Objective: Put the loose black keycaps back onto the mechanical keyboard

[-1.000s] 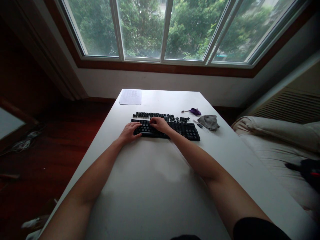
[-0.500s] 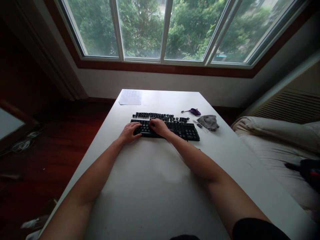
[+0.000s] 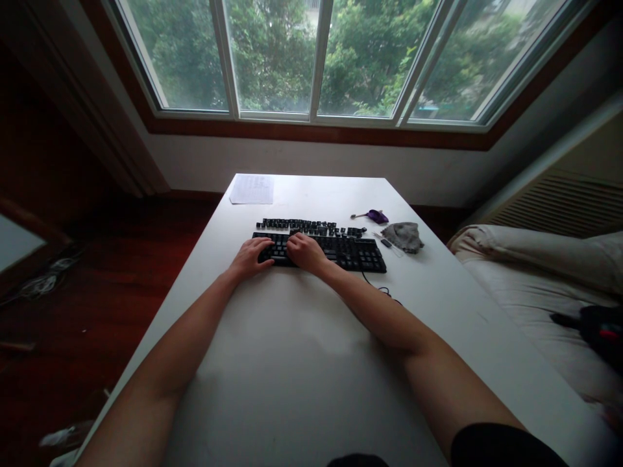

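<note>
A black keyboard [image 3: 357, 254] lies across the white table [image 3: 292, 350]. My left hand [image 3: 249, 256] holds its left end, fingers over the top and thumb at the front edge. Above the left-middle keys, my right hand [image 3: 306, 251] is closed with its fingertips pinched together; whatever is between them is hidden. Just behind the keyboard, loose black keycaps [image 3: 296, 224] lie in a rough row. A cable [image 3: 374, 283] curls out near my right forearm.
Right of the keycaps lie a purple object with a thin handle-like piece [image 3: 376, 216], a crumpled grey cloth [image 3: 403, 237] and a small dark piece [image 3: 386, 243]. Paper [image 3: 252, 189] rests at the far left corner. A pale couch [image 3: 516, 292] stands on the right.
My right hand has shifted slightly and turned lower over the keys, its back now more toward me. More of the cable shows beside my forearm. My left hand stays put.
</note>
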`<state>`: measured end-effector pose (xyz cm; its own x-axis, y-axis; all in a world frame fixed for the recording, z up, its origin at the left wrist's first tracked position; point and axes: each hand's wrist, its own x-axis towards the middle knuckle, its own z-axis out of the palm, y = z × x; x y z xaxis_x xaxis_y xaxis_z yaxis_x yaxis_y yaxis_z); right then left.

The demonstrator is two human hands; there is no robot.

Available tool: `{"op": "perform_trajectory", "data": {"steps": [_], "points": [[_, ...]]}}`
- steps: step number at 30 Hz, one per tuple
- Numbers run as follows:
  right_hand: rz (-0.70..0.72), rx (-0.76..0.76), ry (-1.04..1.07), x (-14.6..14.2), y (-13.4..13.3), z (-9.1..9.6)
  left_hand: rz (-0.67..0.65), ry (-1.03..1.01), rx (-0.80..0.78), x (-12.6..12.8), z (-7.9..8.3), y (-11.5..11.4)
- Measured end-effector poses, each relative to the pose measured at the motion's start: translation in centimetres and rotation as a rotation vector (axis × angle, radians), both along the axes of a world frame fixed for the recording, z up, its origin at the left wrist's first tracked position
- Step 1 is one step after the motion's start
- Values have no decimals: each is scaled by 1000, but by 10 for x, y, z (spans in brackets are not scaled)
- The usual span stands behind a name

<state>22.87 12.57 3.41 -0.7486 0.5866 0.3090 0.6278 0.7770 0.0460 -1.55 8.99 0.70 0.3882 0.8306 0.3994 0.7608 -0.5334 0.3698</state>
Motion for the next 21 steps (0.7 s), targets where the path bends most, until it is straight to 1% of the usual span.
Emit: {"op": "perform_trajectory", "data": {"steps": [4,8,12,16,21], "points": [[-68,-17,73,-2,-18,-12,0,2,-1,0,0,-1],[-57,-21,133,-2,-28,-20,3,1,8,0,-1,0],[-72,-35,159,-4,-30,-25,-1,4,10,1,0,-1],[-122,-53,155,-7,-34,-28,-3,-7,11,3,-1,-1],[-128,-90,193,-6,-38,-27,-3,-12,17,3,-2,-1]]}}
